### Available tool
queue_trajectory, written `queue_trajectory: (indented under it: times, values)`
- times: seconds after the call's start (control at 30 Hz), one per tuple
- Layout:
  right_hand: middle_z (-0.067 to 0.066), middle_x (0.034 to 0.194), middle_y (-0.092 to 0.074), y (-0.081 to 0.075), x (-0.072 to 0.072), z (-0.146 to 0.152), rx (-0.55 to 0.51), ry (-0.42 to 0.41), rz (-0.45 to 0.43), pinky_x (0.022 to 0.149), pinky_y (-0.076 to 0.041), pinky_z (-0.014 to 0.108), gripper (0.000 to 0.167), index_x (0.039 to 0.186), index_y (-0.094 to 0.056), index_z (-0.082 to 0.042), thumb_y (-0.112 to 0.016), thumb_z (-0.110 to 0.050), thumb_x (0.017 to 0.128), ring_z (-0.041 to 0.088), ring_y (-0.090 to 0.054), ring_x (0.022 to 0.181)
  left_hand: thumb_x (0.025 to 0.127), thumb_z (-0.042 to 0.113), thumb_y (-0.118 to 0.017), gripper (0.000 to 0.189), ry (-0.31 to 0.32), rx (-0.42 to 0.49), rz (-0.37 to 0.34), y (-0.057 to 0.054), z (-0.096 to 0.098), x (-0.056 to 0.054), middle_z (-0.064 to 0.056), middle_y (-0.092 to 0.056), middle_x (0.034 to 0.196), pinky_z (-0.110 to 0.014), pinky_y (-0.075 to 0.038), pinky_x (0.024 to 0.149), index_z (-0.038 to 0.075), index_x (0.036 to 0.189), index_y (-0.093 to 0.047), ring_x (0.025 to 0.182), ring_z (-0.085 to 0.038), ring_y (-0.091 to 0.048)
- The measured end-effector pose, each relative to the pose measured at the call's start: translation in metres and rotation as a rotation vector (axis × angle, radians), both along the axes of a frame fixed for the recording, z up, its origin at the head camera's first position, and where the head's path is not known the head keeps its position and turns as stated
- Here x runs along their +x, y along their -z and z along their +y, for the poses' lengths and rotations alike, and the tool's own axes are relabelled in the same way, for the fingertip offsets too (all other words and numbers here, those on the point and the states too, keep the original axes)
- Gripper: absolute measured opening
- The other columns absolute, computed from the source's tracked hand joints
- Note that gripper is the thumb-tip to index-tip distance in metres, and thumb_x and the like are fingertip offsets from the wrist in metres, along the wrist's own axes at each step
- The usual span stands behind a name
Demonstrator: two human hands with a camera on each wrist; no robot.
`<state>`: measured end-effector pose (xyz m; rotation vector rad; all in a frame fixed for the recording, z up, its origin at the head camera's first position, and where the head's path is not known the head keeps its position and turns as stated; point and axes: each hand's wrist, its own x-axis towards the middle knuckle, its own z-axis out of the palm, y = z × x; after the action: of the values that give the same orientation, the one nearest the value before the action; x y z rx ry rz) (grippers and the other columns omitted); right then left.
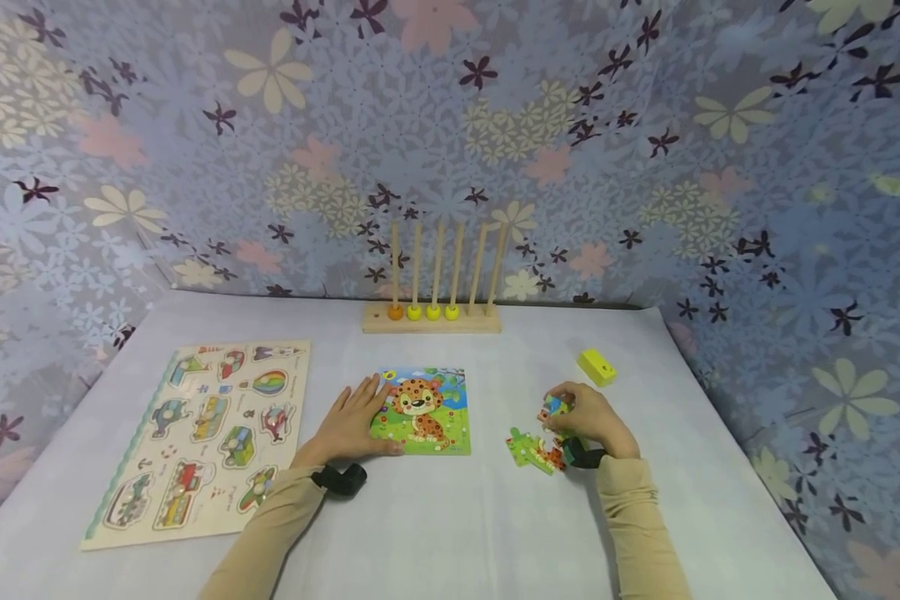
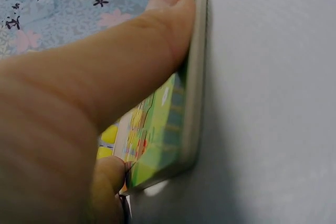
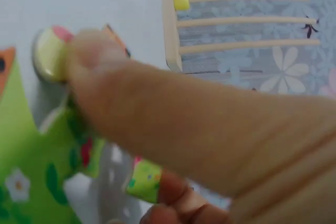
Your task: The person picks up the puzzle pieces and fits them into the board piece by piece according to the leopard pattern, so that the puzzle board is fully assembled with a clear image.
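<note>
My left hand (image 1: pixel 352 423) lies with fingers spread over the left side of a square picture board (image 1: pixel 447 417) showing a cartoon leopard on green grass. In the left wrist view, the thumb (image 2: pixel 142 40) rests along the board's edge (image 2: pixel 195 93), with another fingertip at its corner. To the right, my right hand (image 1: pixel 596 421) pinches jigsaw puzzle pieces (image 1: pixel 554 406) between thumb and curled fingers; how many is hidden. Just below that hand lie several loose puzzle pieces (image 1: pixel 527 450), green with orange spots. The right wrist view shows a green piece (image 3: pixel 31 171) close by the thumb.
A wooden peg puzzle board (image 1: pixel 217 442) with vehicle pictures lies at left. At the back stands a wooden bead rack (image 1: pixel 431 321) with upright rods. A yellow block (image 1: pixel 597 367) sits beyond my right hand. Flowered cloth (image 1: pixel 450 150) hangs behind the table.
</note>
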<state>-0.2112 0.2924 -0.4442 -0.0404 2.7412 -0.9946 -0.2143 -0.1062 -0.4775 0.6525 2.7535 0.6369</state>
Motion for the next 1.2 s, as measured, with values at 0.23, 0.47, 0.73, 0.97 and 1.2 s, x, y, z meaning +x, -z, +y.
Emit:
queue_trajectory:
  times: [0.23, 0.47, 0.73, 0.97, 1.2]
  values:
    - [0.013, 0.090, -0.067, -0.001, -0.004, 0.005, -0.087, 0.083, 0.090, 0.059, -0.045, 0.027, 0.024, 0.110, -0.068, -0.001, -0.060, -0.019, 0.096, 0.017, -0.056, 0.072, 0.079, 0.054, -0.072, 0.108, 0.000, 0.005, 0.002, -0.001, 0.001, 0.000, -0.021, -0.005, 0.162, -0.056, -0.003, 0.122, 0.003, 0.155, -0.015, 0.151, -0.037, -0.006]
    - [0.003, 0.082, -0.068, 0.001, -0.014, -0.009, -0.341, 0.140, 0.033, 0.066, -0.056, 0.026, 0.033, 0.119, -0.062, 0.005, -0.059, -0.019, 0.097, 0.011, -0.062, 0.069, 0.079, 0.054, -0.072, 0.108, 0.001, 0.009, -0.001, 0.000, 0.001, -0.001, -0.020, -0.005, 0.163, -0.056, -0.004, 0.122, 0.004, 0.155, -0.015, 0.151, -0.037, -0.006]
    - [0.001, 0.073, -0.067, 0.009, -0.027, -0.069, -0.503, 0.062, -0.037, 0.062, -0.056, 0.023, 0.034, 0.120, -0.060, 0.007, -0.063, -0.015, 0.094, 0.009, -0.061, 0.063, 0.078, 0.055, -0.072, 0.108, -0.006, -0.005, 0.000, 0.001, 0.000, -0.001, -0.019, -0.005, 0.163, -0.055, -0.004, 0.123, 0.004, 0.155, -0.015, 0.152, -0.036, -0.006]
    - [0.006, 0.073, -0.068, 0.017, -0.030, -0.113, -0.438, 0.004, -0.034, 0.058, -0.051, 0.025, 0.024, 0.111, -0.066, 0.001, -0.066, -0.015, 0.092, 0.011, -0.059, 0.061, 0.078, 0.054, -0.072, 0.108, -0.011, -0.003, -0.007, -0.002, 0.001, 0.000, -0.019, -0.005, 0.163, -0.056, -0.004, 0.122, 0.004, 0.155, -0.016, 0.151, -0.036, -0.006]
    - [0.007, 0.073, -0.067, 0.023, -0.028, -0.121, -0.374, 0.027, 0.002, 0.055, -0.049, 0.026, 0.021, 0.105, -0.069, -0.004, -0.069, -0.018, 0.090, 0.014, -0.058, 0.061, 0.079, 0.055, -0.071, 0.107, -0.013, -0.011, -0.011, -0.002, 0.004, 0.000, -0.018, -0.004, 0.163, -0.055, -0.002, 0.123, 0.005, 0.155, -0.015, 0.152, -0.035, -0.004]
